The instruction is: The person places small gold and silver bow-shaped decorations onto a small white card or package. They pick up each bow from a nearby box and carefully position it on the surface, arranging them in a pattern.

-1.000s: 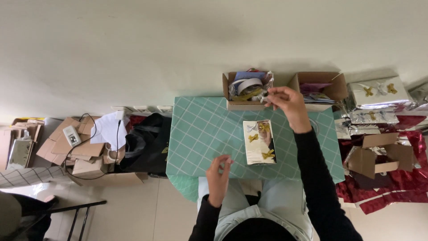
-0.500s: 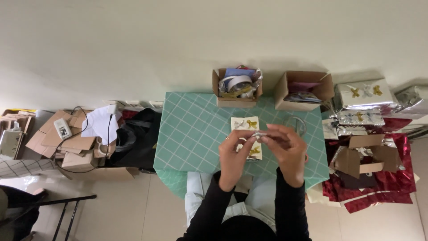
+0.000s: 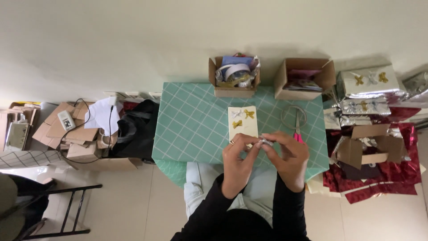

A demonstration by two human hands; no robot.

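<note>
While both hands met over the near edge of the table, the left hand and right hand pinched one small silvery bow between narrowed fingertips, held just above the tabletop. From my remote seat I judged the work partly done: the pale card at twelve o'clock of the hands already carried two or three little bows, gold and silver, while its lower part looked bare, so the piece in the fingers seemed not yet placed. Pink-handled scissors lay at one o'clock beside a loop of wire or ribbon.

Under everything ran a green tablecloth with a white grid. Two open cardboard boxes sat at its far edge: one with tape rolls at eleven o'clock, one with pinkish papers at one o'clock.

Farther right, at three o'clock, silver-wrapped parcels with bows were stacked over red foil. At nine o'clock a black bag and flattened cardboard covered the floor, below a plain pale wall.
</note>
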